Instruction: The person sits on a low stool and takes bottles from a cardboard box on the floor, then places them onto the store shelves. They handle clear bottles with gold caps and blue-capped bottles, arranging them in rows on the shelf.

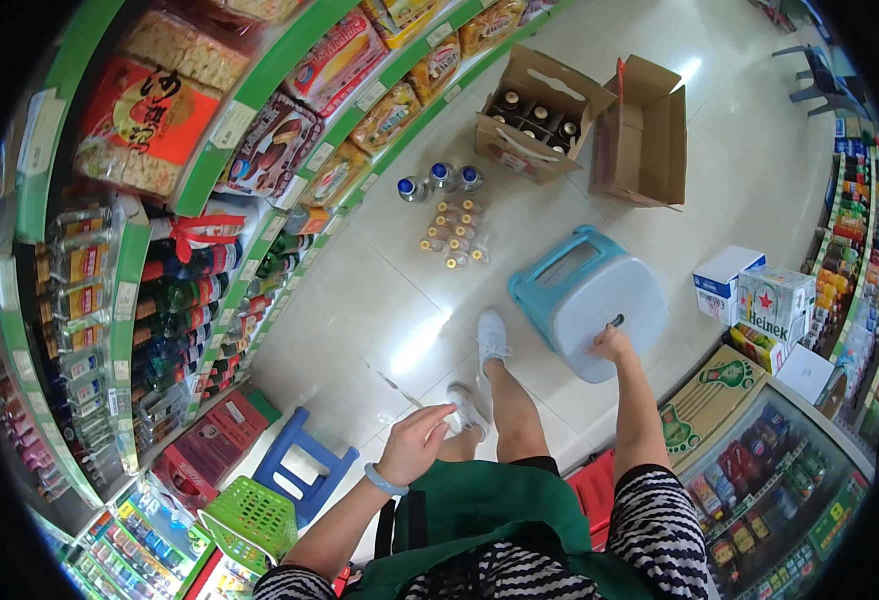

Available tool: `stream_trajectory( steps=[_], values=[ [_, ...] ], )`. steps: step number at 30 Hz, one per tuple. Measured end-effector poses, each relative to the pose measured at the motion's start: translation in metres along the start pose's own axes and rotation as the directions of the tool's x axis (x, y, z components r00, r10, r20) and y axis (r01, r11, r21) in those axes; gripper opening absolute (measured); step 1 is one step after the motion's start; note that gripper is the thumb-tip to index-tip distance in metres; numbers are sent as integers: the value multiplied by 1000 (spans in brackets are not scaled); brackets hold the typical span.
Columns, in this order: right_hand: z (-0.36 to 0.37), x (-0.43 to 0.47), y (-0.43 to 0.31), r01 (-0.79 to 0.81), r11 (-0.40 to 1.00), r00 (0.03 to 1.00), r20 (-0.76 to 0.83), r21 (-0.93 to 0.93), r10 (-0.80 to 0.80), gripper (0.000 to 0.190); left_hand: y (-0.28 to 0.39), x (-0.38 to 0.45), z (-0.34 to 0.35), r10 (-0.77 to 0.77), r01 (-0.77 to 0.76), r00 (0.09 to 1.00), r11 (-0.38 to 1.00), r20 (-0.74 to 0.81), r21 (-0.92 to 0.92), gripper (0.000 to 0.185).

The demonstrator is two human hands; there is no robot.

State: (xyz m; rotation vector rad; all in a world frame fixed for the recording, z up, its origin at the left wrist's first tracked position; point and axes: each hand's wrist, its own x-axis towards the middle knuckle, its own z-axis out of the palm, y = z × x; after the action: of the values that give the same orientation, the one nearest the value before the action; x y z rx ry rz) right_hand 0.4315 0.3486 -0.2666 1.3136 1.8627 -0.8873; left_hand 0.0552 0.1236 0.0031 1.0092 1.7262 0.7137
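Note:
My right hand (610, 343) grips the seat of a light blue plastic stool (619, 300) at its centre hole, and the stool is tilted. My left hand (412, 444), with a pale bangle at the wrist, is held in front of my green apron (499, 502). Something whitish shows at its fingertips, too unclear to name. Beyond my feet, several small bottles with yellowish caps (456, 232) stand grouped on the tiled floor. Three larger clear bottles with blue caps (443, 176) are just behind them.
An open carton of capped bottles (518, 150) and an open cardboard box (638, 135) stand ahead. Stocked shelves (379, 82) curve along the left. A glass-topped cooler (762, 465) and beer boxes (773, 300) are at right. A blue stool (301, 465) and a green basket (252, 517) stand lower left.

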Motion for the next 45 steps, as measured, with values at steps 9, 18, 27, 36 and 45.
stream_trajectory(
  steps=[9,18,27,36,45],
  values=[
    [-15,-26,-28,16,988,958,286,-156,30,34,-24,-73,23,59,-58,997,998,-40,28,26],
    [-36,-129,-125,113,992,892,433,63,-129,24,-51,-252,37,-167,162,955,986,-245,-43,25],
    [54,-168,-295,374,903,689,589,211,-423,19,-59,-357,69,-282,221,821,959,-496,-180,23],
    [240,-122,-453,383,921,773,522,69,-360,19,-140,-436,69,-417,298,726,907,-547,-297,24],
    [381,-157,-562,329,942,768,560,68,-309,20,-220,-518,54,-617,359,565,781,-548,-510,23]
  ],
)
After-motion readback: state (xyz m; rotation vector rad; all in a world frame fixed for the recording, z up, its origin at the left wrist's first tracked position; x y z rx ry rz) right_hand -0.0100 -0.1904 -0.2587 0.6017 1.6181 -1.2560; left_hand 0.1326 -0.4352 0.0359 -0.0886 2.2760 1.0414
